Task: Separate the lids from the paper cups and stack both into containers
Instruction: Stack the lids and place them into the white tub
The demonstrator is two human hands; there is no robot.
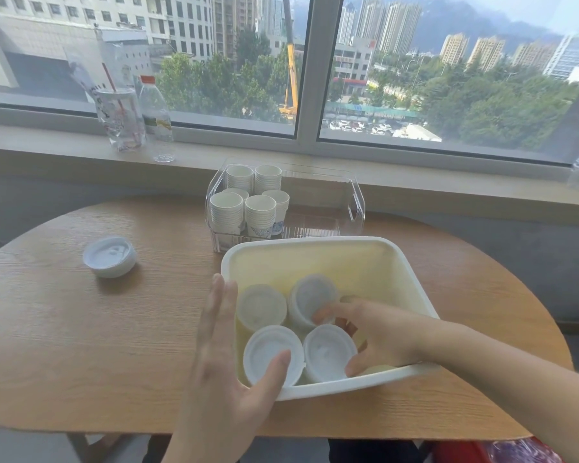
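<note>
Left hand (229,372) flat against tub (411,275); right grip (378,335) (inside) around lid stack (328,352).

No text, brand or number is showing clearly enough to read. The bottle (155,118) on the sill is carrying a label, and the plastic cup (120,120) beside it is bearing dark printed marks, but both are appearing too blurred to make out. The paper cups (260,215) are showing only a blue pattern.
</note>
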